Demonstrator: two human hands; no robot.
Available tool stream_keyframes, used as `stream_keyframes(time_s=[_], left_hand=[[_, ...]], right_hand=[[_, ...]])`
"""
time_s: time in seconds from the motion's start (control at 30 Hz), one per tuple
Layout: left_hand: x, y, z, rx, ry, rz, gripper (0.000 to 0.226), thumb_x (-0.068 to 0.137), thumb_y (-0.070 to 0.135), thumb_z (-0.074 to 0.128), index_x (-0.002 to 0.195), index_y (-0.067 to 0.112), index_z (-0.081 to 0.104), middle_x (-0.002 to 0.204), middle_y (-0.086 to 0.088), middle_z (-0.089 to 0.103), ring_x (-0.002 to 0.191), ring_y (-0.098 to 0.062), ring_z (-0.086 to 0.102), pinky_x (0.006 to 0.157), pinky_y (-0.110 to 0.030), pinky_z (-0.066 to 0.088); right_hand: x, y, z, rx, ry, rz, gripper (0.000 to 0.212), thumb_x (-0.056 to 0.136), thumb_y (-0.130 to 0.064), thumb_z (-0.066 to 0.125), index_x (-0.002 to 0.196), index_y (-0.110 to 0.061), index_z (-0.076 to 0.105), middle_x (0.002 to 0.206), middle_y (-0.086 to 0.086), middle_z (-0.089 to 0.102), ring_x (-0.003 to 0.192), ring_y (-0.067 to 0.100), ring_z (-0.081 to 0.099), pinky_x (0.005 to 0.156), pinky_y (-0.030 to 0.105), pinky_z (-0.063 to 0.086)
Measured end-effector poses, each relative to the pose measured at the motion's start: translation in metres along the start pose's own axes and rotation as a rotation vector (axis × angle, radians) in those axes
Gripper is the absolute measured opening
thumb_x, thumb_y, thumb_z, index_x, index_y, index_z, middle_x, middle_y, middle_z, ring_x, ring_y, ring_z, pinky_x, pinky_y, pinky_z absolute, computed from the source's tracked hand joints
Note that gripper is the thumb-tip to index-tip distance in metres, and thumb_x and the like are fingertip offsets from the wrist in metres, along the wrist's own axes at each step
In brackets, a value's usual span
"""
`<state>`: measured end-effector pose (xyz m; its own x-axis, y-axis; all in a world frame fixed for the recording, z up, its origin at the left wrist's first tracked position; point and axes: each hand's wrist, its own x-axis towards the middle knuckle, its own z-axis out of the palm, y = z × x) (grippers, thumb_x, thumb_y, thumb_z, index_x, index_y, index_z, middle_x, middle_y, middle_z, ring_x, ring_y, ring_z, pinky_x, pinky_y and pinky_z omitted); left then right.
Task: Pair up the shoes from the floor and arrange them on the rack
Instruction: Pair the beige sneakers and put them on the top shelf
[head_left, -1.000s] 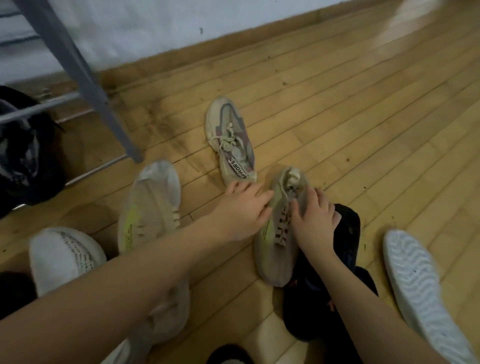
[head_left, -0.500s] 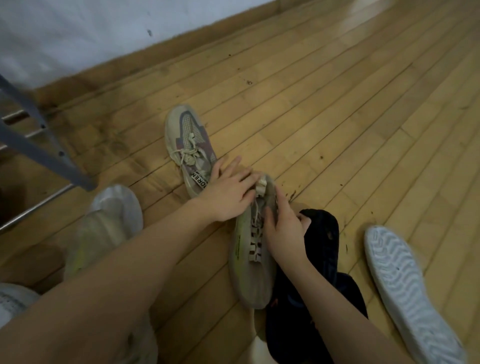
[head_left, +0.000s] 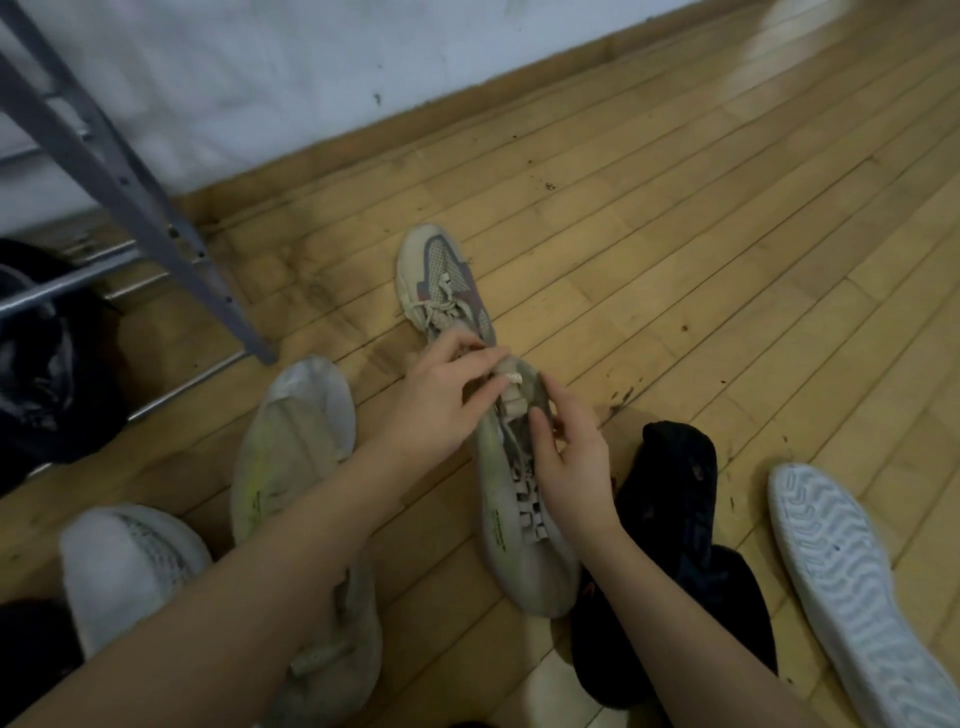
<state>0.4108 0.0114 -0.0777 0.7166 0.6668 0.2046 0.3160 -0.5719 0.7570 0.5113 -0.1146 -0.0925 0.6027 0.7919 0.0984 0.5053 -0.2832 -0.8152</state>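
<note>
A beige knit sneaker (head_left: 519, 561) with a yellow-green stripe lies on the wooden floor, toe toward me. My left hand (head_left: 441, 405) pinches its heel collar and pull tab at the far end. My right hand (head_left: 571, 462) grips the collar and laces from the right side. Its matching beige sneaker (head_left: 291, 447) lies to the left, partly under my left forearm. A grey and pink lace-up sneaker (head_left: 441, 280) lies just beyond my hands. The grey metal rack (head_left: 130, 197) stands at the upper left.
A black shoe (head_left: 675, 519) lies right of the held sneaker. A white shoe (head_left: 852, 587) lies sole up at the far right. A white knit sneaker (head_left: 124, 566) sits at the lower left. A dark shoe (head_left: 47, 364) rests on the rack's low bars. White wall behind.
Both hands have shifted up to the heel opening of the beige sneaker and closed on its collar. The camera view has swung left, bringing the rack back in.
</note>
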Motion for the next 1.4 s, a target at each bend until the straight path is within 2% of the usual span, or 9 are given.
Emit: stream_keyframes(time_s=[0.13, 0.4, 0.57, 0.8, 0.97, 1.07, 1.13, 1.27, 1.4], left_hand=[[-0.03, 0.008, -0.022, 0.07, -0.022, -0.16, 0.043, 0.088, 0.03, 0.06, 0.129, 0.018, 0.054, 0.121, -0.005, 0.054, 0.112, -0.022, 0.046, 0.1, -0.038, 0.036], [-0.093, 0.027, -0.074, 0.076, 0.197, -0.148, 0.034, 0.084, 0.023, 0.066, 0.116, 0.012, 0.064, 0.104, 0.006, 0.06, 0.095, -0.004, 0.054, 0.083, -0.005, 0.037], [-0.116, 0.041, -0.103, 0.152, 0.433, -0.122, 0.034, 0.086, 0.039, 0.057, 0.112, 0.02, 0.067, 0.106, 0.005, 0.065, 0.095, -0.012, 0.058, 0.08, -0.039, 0.05], [-0.116, 0.057, -0.101, 0.098, 0.693, -0.173, 0.028, 0.088, 0.032, 0.062, 0.113, 0.022, 0.066, 0.104, 0.019, 0.056, 0.094, 0.003, 0.047, 0.081, -0.033, 0.047], [-0.105, 0.05, -0.087, 0.076, 0.543, -0.277, 0.035, 0.089, 0.047, 0.053, 0.12, 0.033, 0.058, 0.104, 0.016, 0.05, 0.099, -0.01, 0.053, 0.086, -0.043, 0.046], [-0.122, 0.029, -0.066, 0.115, 0.344, -0.373, 0.043, 0.088, 0.044, 0.054, 0.128, 0.028, 0.053, 0.102, 0.01, 0.048, 0.097, -0.014, 0.053, 0.098, -0.038, 0.032], [-0.138, 0.018, -0.054, 0.34, 0.246, -0.398, 0.043, 0.088, 0.044, 0.052, 0.127, 0.025, 0.055, 0.103, 0.001, 0.053, 0.099, -0.021, 0.051, 0.088, -0.029, 0.019], [-0.145, 0.011, -0.053, 0.515, 0.166, -0.432, 0.043, 0.085, 0.047, 0.046, 0.119, 0.027, 0.062, 0.118, -0.005, 0.055, 0.11, -0.027, 0.04, 0.092, -0.046, 0.029], [-0.141, 0.011, -0.063, 0.5, 0.085, -0.431, 0.044, 0.088, 0.048, 0.041, 0.125, 0.03, 0.056, 0.137, -0.004, 0.044, 0.125, -0.03, 0.034, 0.102, -0.049, 0.021]], right_hand=[[-0.017, -0.017, 0.006, 0.057, -0.041, -0.045, 0.036, 0.096, -0.019, 0.049, 0.132, -0.018, 0.051, 0.118, -0.01, 0.059, 0.108, 0.0, 0.053, 0.09, 0.017, 0.045], [-0.052, -0.068, 0.021, 0.219, -0.083, -0.181, 0.032, 0.094, -0.01, 0.052, 0.125, -0.016, 0.056, 0.113, -0.016, 0.059, 0.105, -0.009, 0.053, 0.087, 0.008, 0.04], [-0.053, -0.11, 0.036, 0.355, -0.051, -0.198, 0.025, 0.094, -0.01, 0.054, 0.117, -0.017, 0.063, 0.107, -0.017, 0.062, 0.103, -0.007, 0.056, 0.089, 0.015, 0.044], [-0.024, -0.139, 0.032, 0.335, -0.069, -0.215, 0.019, 0.091, -0.01, 0.058, 0.105, -0.014, 0.07, 0.097, -0.007, 0.069, 0.094, 0.003, 0.062, 0.087, 0.026, 0.05], [0.012, -0.132, 0.019, 0.188, -0.202, -0.294, 0.019, 0.09, -0.008, 0.058, 0.102, -0.015, 0.071, 0.094, -0.013, 0.066, 0.089, -0.007, 0.059, 0.084, 0.014, 0.046], [0.009, -0.104, 0.03, 0.096, -0.34, -0.274, 0.02, 0.087, -0.012, 0.06, 0.102, -0.018, 0.071, 0.096, -0.01, 0.067, 0.095, 0.008, 0.063, 0.089, 0.033, 0.05], [-0.006, -0.082, 0.034, -0.006, -0.355, -0.249, 0.023, 0.087, -0.022, 0.06, 0.107, -0.025, 0.069, 0.104, -0.014, 0.065, 0.103, 0.01, 0.061, 0.093, 0.043, 0.046], [-0.048, -0.061, 0.032, -0.115, -0.215, -0.043, 0.035, 0.092, -0.039, 0.054, 0.127, -0.033, 0.055, 0.13, -0.015, 0.049, 0.124, 0.012, 0.044, 0.105, 0.041, 0.028], [-0.074, -0.059, 0.04, -0.064, -0.185, 0.281, 0.058, 0.087, -0.063, 0.042, 0.141, -0.05, 0.022, 0.15, -0.002, 0.024, 0.136, 0.02, 0.027, 0.109, 0.052, 0.027]])
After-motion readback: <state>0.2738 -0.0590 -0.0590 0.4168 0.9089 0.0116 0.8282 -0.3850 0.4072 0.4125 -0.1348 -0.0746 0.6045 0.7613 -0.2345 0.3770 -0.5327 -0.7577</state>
